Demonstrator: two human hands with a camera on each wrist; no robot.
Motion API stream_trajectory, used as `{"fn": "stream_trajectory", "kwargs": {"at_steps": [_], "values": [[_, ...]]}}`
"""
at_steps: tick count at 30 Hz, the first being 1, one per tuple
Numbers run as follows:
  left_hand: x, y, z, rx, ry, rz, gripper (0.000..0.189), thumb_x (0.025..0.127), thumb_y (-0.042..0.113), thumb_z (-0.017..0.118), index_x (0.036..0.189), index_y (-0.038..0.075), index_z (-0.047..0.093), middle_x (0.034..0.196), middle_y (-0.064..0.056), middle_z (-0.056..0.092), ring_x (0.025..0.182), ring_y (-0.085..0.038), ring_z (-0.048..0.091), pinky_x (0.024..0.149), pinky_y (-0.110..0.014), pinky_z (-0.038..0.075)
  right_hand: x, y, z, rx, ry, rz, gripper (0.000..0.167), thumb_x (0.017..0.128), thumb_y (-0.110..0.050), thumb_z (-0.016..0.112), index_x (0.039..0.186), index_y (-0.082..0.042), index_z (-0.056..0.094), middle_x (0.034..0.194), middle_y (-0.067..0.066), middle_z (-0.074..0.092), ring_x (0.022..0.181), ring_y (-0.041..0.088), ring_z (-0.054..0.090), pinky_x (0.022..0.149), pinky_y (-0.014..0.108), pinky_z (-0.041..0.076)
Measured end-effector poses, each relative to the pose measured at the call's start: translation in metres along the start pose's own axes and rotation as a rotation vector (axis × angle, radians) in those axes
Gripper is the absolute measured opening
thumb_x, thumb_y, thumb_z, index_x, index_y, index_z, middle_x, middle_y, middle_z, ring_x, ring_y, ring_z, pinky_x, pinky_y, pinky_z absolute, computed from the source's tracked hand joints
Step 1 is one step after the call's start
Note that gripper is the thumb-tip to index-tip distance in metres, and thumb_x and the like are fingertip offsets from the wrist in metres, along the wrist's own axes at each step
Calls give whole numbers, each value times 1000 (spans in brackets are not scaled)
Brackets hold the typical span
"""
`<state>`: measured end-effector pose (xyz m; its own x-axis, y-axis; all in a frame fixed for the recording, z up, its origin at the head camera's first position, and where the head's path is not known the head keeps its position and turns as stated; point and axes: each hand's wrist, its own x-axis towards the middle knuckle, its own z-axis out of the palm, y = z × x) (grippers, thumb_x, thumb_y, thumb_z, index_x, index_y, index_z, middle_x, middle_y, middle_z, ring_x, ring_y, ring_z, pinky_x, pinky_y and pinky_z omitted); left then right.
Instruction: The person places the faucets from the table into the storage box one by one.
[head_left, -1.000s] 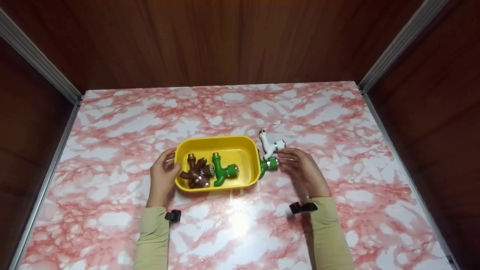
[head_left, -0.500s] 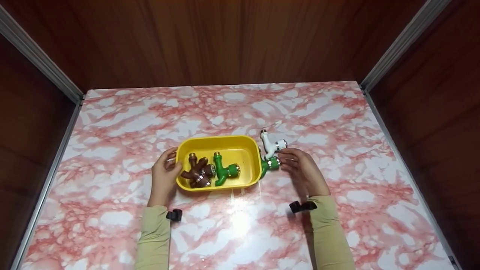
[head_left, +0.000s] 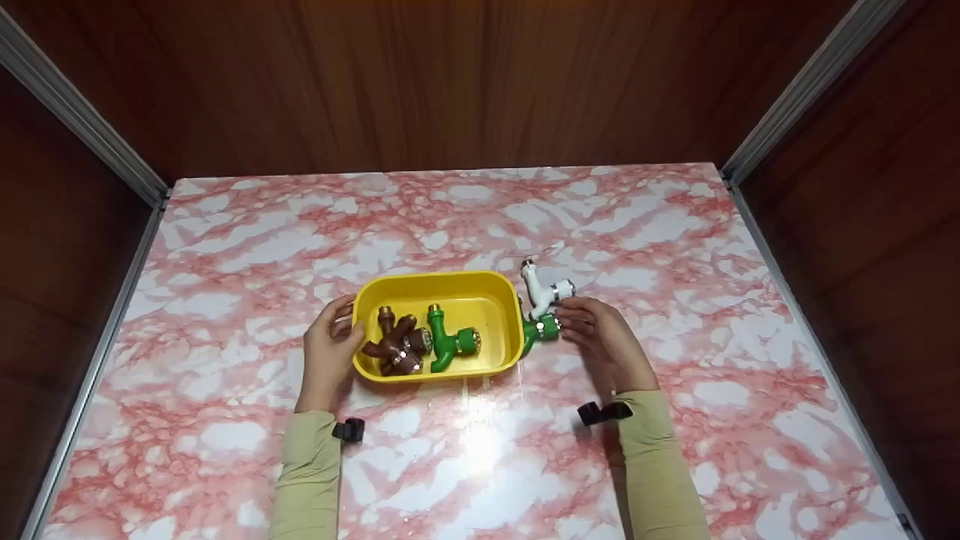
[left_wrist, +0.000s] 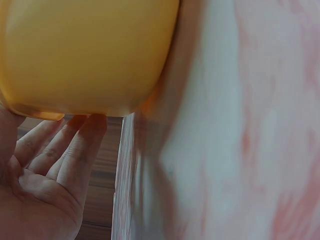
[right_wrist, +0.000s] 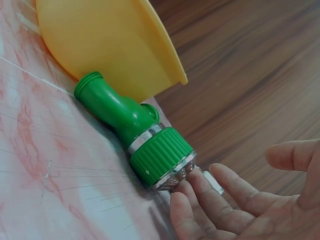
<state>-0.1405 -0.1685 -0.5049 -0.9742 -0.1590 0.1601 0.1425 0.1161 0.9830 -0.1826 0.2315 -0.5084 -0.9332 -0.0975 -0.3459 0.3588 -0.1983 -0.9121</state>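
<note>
A yellow plastic tub (head_left: pixel 491 311) stands on the table, with brown taps (head_left: pixel 392 349) overlapping at its left end and a green tap (head_left: pixel 444 343) beside them. My left hand (head_left: pixel 326 349) holds the tub's left end, thumb at the rim and fingers against the outer wall. Outside the right end lies a second green tap (right_wrist: pixel 120 115), partly hidden by the tub in the head view. A white tap (head_left: pixel 538 292) lies just behind it. My right hand (head_left: pixel 611 341) has loosely bent fingers beside the green tap's knob; whether they touch it I cannot tell.
The table (head_left: pixel 225 300) has a red-and-white marbled top. Dark wood panels (head_left: pixel 450 90) with metal edge strips close it in at the back and both sides. A black strap mount (head_left: pixel 604 412) sits on each wrist.
</note>
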Motion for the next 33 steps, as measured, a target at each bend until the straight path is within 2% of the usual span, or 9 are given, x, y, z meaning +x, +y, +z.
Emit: {"fn": "stream_trajectory", "kwargs": {"at_steps": [10, 14, 20, 27, 33], "values": [[0, 0, 0, -1, -1, -6, 43, 84, -15, 57, 127, -11, 53, 114, -33, 56, 103, -47, 58, 85, -30, 52, 2, 1, 0, 1, 4, 8, 42, 100, -20, 47, 127, 13, 49, 123, 31, 55, 102, 28, 62, 97, 46, 46], [0, 0, 0, -4, -3, -30, 44, 85, -14, 58, 128, -10, 53, 116, -32, 56, 103, -46, 58, 85, -28, 52, 3, 2, -2, -5, 1, 0, 43, 100, -20, 46, 128, 14, 48, 124, 32, 54, 105, 32, 60, 98, 47, 45], [-1, 0, -1, -6, -7, -62, 45, 86, -13, 58, 130, -8, 52, 119, -31, 56, 106, -44, 58, 87, -29, 52, 2, 2, -3, -59, -12, -1, 44, 101, -22, 45, 129, 12, 48, 125, 30, 54, 108, 31, 59, 100, 46, 43], [0, 0, -1, -16, -11, -61, 45, 86, -13, 58, 130, -8, 52, 119, -31, 55, 107, -44, 57, 87, -27, 51, 2, 3, -1, -101, -14, -3, 41, 101, -21, 45, 129, 9, 52, 124, 26, 57, 107, 27, 59, 99, 44, 45], [-1, 1, -1, -5, -14, -60, 45, 86, -13, 58, 130, -8, 52, 119, -30, 56, 107, -43, 58, 86, -24, 51, 0, 5, 1, -62, -7, 6, 39, 99, -18, 52, 128, 8, 52, 120, 24, 58, 104, 27, 60, 99, 43, 45]]}}
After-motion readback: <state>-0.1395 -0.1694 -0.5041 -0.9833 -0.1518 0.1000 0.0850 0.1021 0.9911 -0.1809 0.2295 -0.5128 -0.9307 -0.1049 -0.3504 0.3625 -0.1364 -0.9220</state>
